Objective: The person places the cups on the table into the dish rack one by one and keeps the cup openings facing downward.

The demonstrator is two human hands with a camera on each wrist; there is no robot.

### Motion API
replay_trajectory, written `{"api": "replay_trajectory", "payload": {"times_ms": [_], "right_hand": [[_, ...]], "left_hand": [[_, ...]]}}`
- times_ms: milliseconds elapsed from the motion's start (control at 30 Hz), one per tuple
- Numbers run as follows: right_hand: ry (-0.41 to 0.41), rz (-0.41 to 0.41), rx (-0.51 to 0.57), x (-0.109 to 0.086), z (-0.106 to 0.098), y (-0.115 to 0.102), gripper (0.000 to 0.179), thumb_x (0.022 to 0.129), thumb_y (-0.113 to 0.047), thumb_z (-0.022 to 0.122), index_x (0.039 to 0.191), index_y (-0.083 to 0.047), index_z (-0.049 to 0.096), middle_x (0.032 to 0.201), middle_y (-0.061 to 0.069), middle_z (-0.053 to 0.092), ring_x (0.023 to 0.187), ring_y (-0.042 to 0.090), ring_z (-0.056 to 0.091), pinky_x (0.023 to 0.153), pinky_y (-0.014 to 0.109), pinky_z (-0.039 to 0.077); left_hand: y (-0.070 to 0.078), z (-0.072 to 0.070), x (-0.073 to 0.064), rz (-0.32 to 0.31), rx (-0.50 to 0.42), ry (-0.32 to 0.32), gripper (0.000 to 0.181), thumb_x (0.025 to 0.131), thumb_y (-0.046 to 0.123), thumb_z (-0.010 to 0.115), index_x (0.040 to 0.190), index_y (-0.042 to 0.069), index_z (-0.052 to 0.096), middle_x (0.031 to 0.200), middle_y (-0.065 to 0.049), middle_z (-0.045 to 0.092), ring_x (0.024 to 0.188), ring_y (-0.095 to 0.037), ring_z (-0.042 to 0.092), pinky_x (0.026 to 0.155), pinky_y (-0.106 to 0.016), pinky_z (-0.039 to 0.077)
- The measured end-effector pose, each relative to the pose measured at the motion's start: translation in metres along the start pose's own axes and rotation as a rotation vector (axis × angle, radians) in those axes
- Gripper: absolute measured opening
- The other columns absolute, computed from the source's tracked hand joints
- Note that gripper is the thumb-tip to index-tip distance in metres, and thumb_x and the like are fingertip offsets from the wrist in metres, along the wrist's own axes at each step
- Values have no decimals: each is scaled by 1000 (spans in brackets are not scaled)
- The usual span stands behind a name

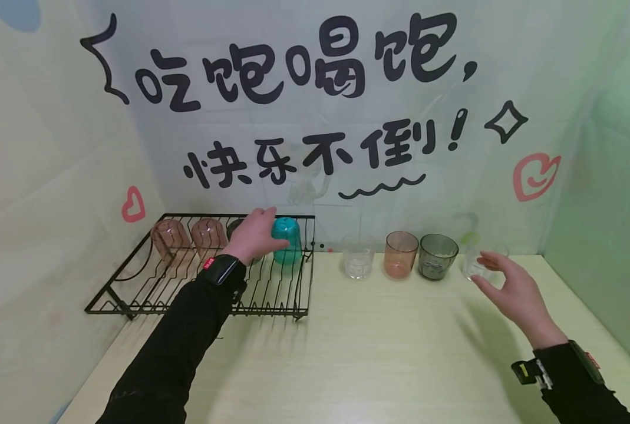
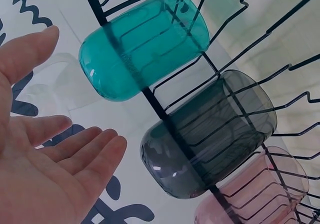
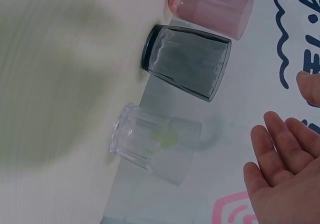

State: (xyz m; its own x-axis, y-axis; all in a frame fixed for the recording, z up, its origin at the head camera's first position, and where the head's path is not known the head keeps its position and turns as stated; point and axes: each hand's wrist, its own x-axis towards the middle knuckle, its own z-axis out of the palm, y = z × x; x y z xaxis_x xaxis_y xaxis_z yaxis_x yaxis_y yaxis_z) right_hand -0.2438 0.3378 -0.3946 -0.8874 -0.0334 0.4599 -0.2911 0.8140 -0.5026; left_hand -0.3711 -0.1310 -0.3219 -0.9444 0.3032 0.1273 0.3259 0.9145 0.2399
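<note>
Left hand, fingers parted and holding nothing, beside a teal cup on a wire rack at center left, right hand, fingers apart and empty, near a clear glass at center right.

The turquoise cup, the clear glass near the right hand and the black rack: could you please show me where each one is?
Turquoise cup (image 2: pixel 150 48): left wrist view, middle of its side.
Clear glass (image 3: pixel 156 145): right wrist view, middle of its side.
Black rack (image 1: pixel 272 312): head view, its front rail.
</note>
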Motion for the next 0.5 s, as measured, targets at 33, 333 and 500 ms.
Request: {"api": "replay_trajectory", "payload": {"times_ms": [33,333,500], "right_hand": [[-3,2,-4,0,0,0,58,86,-35,57,132,-4,39,119,19,51,111,38,43,89,53,32],[-21,-16,-26,5,0,6,58,86,-32,58,131,-2,39,119,22,50,110,39,43,88,52,33],[-36,-36,-55,8,-4,8,58,85,-30,59,130,1,39,119,25,49,110,41,43,86,53,34]], "left_hand": [[-1,0,0,3,2,-1,85,76,43,66,139,5,24,136,-19,34,122,-31,34,95,-45,35],[1,1,-5,31,19,0,89,71,50,68,138,7,28,132,-17,38,117,-30,39,90,-44,40],[8,0,-10,42,-16,-10,86,71,46,70,137,10,30,131,-15,38,113,-29,42,86,-45,43]]}}
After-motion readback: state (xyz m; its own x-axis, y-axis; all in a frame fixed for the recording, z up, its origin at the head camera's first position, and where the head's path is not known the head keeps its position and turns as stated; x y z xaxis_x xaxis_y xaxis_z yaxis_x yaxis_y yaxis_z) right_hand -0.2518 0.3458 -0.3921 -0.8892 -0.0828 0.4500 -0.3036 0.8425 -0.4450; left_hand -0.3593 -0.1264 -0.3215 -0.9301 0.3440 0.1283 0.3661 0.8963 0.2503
